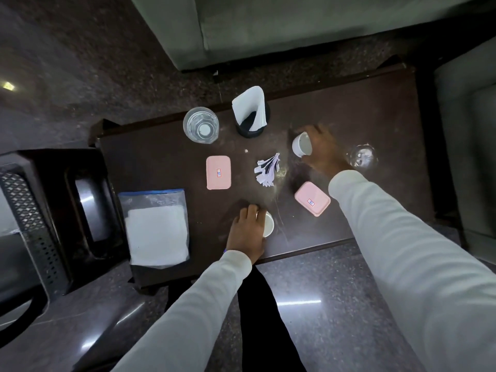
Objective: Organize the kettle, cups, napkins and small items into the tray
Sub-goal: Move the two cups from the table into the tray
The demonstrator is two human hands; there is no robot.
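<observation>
My left hand (248, 232) grips a small white cup (268, 224) near the front edge of the dark table (161, 157). At the table's right middle, my right hand (323, 149) holds a second white cup (302, 144), tilted on its side. Two pink lidded boxes lie flat: one (218, 172) at centre left, the other (312, 198) at front right. A bundle of white sachets (267, 170) lies between them. White napkins stand in a black holder (252, 114) at the back. No kettle shows.
A clear glass (201, 125) stands at the back left, and a second glass (361, 157) sits right of my right hand. A zip bag of white napkins (155, 226) lies front left. A black plastic tray or crate (67, 210) sits left of the table. Grey sofas surround it.
</observation>
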